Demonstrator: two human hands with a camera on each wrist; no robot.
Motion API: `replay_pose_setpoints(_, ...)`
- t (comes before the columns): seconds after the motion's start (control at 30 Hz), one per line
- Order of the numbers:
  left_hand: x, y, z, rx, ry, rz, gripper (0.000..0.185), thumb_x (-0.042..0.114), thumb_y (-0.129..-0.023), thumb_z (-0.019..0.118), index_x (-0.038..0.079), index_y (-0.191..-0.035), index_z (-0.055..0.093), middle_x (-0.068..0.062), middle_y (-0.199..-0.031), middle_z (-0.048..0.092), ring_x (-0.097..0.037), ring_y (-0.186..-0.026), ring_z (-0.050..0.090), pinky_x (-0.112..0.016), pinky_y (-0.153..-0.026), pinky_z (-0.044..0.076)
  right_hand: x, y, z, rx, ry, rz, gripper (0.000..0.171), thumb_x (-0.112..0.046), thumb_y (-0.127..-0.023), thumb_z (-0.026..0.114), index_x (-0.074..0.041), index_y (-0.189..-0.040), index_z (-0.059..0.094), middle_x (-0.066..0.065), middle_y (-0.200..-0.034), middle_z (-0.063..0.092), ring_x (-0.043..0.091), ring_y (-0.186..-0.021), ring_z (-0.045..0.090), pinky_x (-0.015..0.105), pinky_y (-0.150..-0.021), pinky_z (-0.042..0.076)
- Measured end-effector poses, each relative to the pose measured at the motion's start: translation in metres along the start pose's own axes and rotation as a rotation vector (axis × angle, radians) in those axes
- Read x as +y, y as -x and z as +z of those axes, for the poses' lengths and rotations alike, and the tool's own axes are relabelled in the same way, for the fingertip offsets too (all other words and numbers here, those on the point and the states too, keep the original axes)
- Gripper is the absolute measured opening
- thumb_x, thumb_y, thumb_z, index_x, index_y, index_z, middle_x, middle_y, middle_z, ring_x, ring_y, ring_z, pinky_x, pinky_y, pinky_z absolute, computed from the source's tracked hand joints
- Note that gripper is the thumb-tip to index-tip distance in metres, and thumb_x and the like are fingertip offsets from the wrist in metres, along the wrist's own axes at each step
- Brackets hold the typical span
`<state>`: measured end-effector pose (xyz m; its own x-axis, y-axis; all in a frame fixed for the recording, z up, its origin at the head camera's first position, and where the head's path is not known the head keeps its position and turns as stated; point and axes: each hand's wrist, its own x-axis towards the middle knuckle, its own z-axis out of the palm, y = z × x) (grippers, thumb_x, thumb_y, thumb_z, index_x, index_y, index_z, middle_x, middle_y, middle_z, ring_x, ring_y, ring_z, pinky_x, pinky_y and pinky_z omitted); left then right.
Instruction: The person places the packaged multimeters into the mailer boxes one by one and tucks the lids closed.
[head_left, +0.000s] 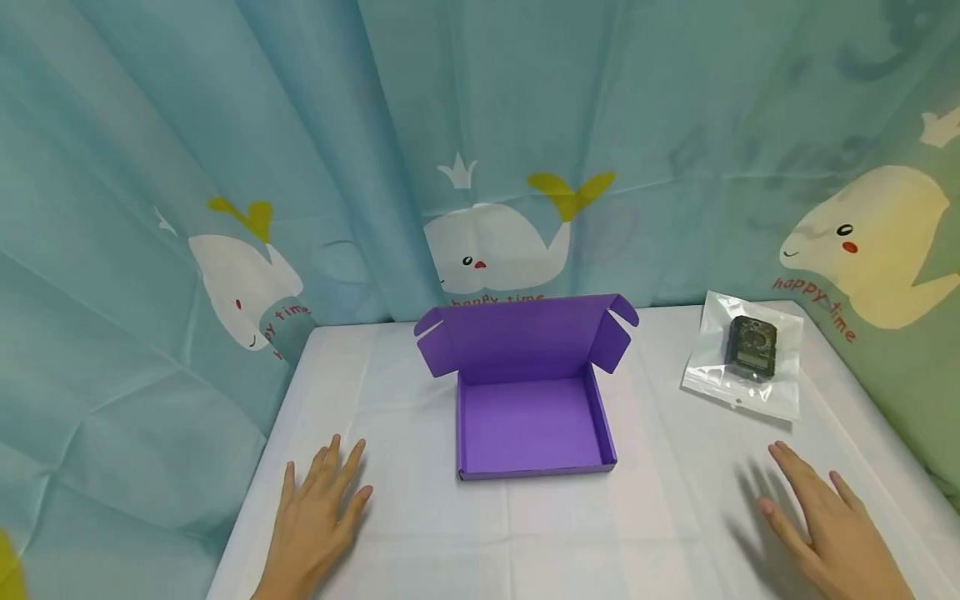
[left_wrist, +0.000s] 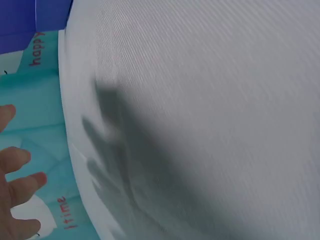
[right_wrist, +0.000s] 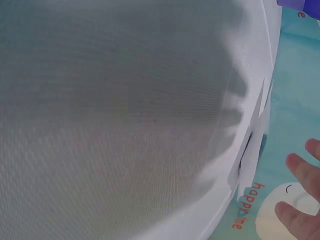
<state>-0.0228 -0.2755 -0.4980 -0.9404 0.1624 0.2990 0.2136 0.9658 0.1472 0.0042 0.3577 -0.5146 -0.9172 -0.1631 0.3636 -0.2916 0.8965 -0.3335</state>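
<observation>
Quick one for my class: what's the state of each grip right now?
Left grip: open, fingers spread, holding nothing.
Right grip: open, holding nothing, short of the bagged black device.

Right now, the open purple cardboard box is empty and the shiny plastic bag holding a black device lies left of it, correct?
One slip: the head view shows the shiny plastic bag holding a black device right of the open purple cardboard box. Rest holds.

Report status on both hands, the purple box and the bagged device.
Left hand, right hand open, holding nothing. Purple box open, empty. Bagged device beyond right hand. No obstruction seen.
</observation>
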Motion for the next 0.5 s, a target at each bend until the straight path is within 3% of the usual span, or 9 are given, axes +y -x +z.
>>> replay_pose_setpoints(0.1,0.006,-0.004,0.000,0.028,0.046,-0.004,0.058,0.041,-0.100,0.066,0.021,-0.153,0.055,-0.018,-0.151,0.059,-0.044,-0.134,0.060,-0.075,-0.112,0.031,0.002,-0.002,-0.001,0.026,-0.039,0.041,0.073,-0.017,-0.100,0.068,-0.011,-0.164,0.033,0.015,-0.167,0.039,-0.032,-0.137,0.006,0.045,-0.135,0.001)
replay_pose_setpoints(0.13,0.008,-0.006,0.001,0.036,0.062,-0.005,0.058,0.040,-0.100,0.066,0.021,-0.153,0.055,-0.017,-0.149,0.061,-0.044,-0.133,0.061,-0.074,-0.112,0.032,0.002,-0.003,-0.002,0.033,-0.054,0.058,0.072,-0.016,-0.100,0.067,-0.012,-0.164,0.033,0.021,-0.162,0.044,-0.022,-0.147,0.010,0.042,-0.135,0.002)
replay_pose_setpoints(0.17,0.010,-0.007,0.001,0.043,0.078,-0.007,0.058,0.039,-0.099,0.067,0.020,-0.153,0.055,-0.016,-0.147,0.063,-0.043,-0.131,0.063,-0.073,-0.112,0.033,0.002,-0.004,-0.002,0.043,-0.068,0.073,0.071,-0.015,-0.100,0.067,-0.012,-0.163,0.034,0.027,-0.156,0.049,-0.008,-0.155,0.019,0.033,-0.135,0.003)
replay_pose_setpoints(0.3,0.017,-0.013,0.005,0.079,0.147,-0.008,0.058,0.034,-0.098,0.070,0.020,-0.152,0.055,-0.013,-0.143,0.067,-0.040,-0.126,0.067,-0.072,-0.111,0.035,0.004,-0.006,-0.003,0.060,-0.132,0.142,0.068,-0.014,-0.101,0.065,-0.014,-0.163,0.037,0.039,-0.139,0.056,-0.010,-0.150,0.025,0.002,-0.118,0.002)
replay_pose_setpoints(0.33,0.019,-0.014,0.006,0.088,0.161,-0.005,0.058,0.033,-0.097,0.071,0.021,-0.152,0.056,-0.012,-0.142,0.068,-0.039,-0.126,0.067,-0.072,-0.111,0.036,0.005,-0.006,-0.002,0.062,-0.146,0.160,0.067,-0.014,-0.102,0.064,-0.015,-0.163,0.037,0.040,-0.139,0.056,-0.011,-0.150,0.025,-0.002,-0.113,0.002)
replay_pose_setpoints(0.4,0.022,-0.016,0.008,0.107,0.191,0.000,0.057,0.031,-0.097,0.072,0.021,-0.151,0.057,-0.011,-0.140,0.069,-0.038,-0.124,0.068,-0.072,-0.110,0.038,0.007,-0.005,-0.001,0.053,-0.168,0.207,0.064,-0.016,-0.104,0.062,-0.016,-0.163,0.036,0.038,-0.143,0.053,-0.034,-0.128,0.013,0.001,-0.117,0.003)
replay_pose_setpoints(0.43,0.024,-0.016,0.010,0.115,0.204,0.001,0.057,0.030,-0.096,0.072,0.021,-0.151,0.058,-0.011,-0.140,0.069,-0.037,-0.123,0.069,-0.072,-0.109,0.039,0.008,-0.004,0.000,0.048,-0.171,0.232,0.063,-0.017,-0.105,0.060,-0.017,-0.163,0.036,0.036,-0.146,0.052,-0.035,-0.127,0.013,0.006,-0.123,0.005)
replay_pose_setpoints(0.5,0.027,-0.018,0.012,0.125,0.229,0.001,0.055,0.028,-0.097,0.072,0.021,-0.150,0.058,-0.010,-0.139,0.070,-0.035,-0.123,0.069,-0.071,-0.108,0.041,0.010,-0.004,0.002,0.049,-0.180,0.279,0.061,-0.019,-0.106,0.058,-0.019,-0.163,0.036,0.019,-0.157,0.051,-0.035,-0.125,0.013,0.007,-0.122,0.006)
